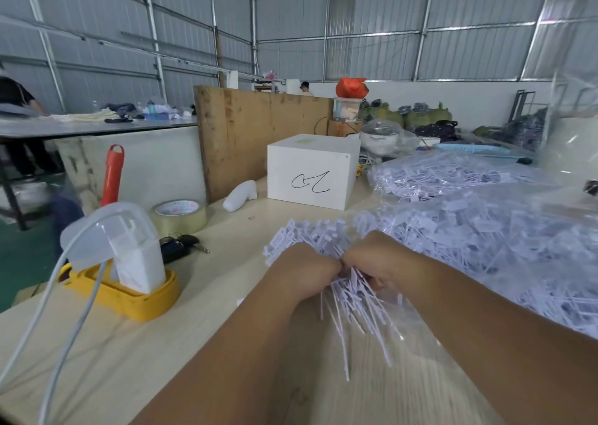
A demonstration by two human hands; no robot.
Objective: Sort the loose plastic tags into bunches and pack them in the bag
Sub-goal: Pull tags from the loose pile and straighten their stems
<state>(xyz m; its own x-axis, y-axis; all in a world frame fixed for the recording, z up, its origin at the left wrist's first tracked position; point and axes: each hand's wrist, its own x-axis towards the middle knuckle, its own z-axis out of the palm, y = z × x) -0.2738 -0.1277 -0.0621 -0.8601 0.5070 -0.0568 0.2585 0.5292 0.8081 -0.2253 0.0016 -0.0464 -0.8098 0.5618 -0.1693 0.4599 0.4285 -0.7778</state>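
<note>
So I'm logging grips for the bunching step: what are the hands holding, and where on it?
Both the left hand and right hand grip one bunch of tags around its middle.

I see grey corrugated metal walls (372,20) on a steel frame, a green floor (22,256), a long grey table (97,126) at left, perhaps a plywood board (259,139) standing behind my pale wooden bench (129,343).

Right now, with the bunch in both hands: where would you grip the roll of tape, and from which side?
Take the roll of tape from above, pinching across its outer wall. It lies flat on the table with its hole facing up, so a thumb in the core and fingers outside would also work. Come from its right: keys lie just in front, and a clear-lidded dispenser crowds the near left.
</note>
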